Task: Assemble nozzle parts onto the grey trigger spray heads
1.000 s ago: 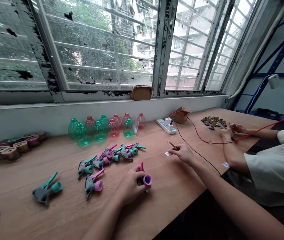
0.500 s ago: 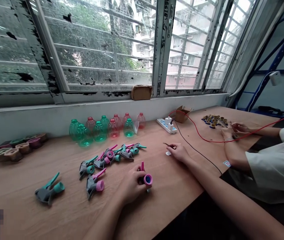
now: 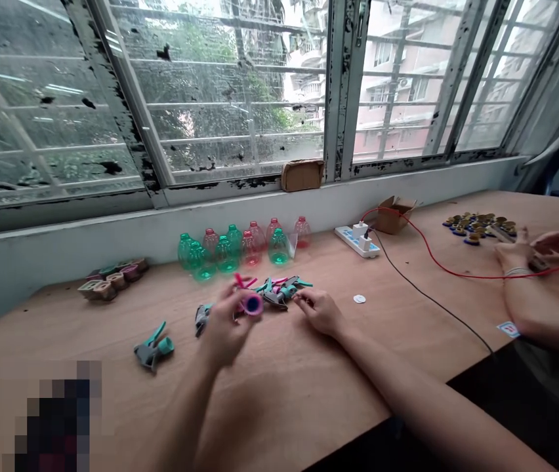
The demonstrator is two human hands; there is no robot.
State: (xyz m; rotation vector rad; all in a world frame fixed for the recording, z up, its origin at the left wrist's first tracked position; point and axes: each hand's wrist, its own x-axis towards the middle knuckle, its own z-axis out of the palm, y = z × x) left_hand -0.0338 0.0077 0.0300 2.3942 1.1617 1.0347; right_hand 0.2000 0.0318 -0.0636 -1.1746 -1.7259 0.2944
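My left hand (image 3: 224,326) is closed around a grey spray trigger head with a pink nozzle (image 3: 251,304), held a little above the wooden table (image 3: 309,387). To its right, my right hand (image 3: 321,312) has its fingers pinched together; what they hold is too small to see. It sits at the right edge of a pile of teal and pink trigger heads (image 3: 279,290). A small white disc (image 3: 359,299) lies on the table right of that hand.
Green and pink bottles (image 3: 240,244) stand by the wall, small trays (image 3: 112,278) to their left. One teal trigger head (image 3: 154,347) lies alone. A power strip (image 3: 358,238), a cardboard box (image 3: 392,215) and wires lie right. A co-worker's hands (image 3: 523,259) work near brass parts (image 3: 476,225).
My left hand has raised the pink-nozzled trigger head toward the pile. My right hand has moved left from the white disc to the pile. The view has swung left.
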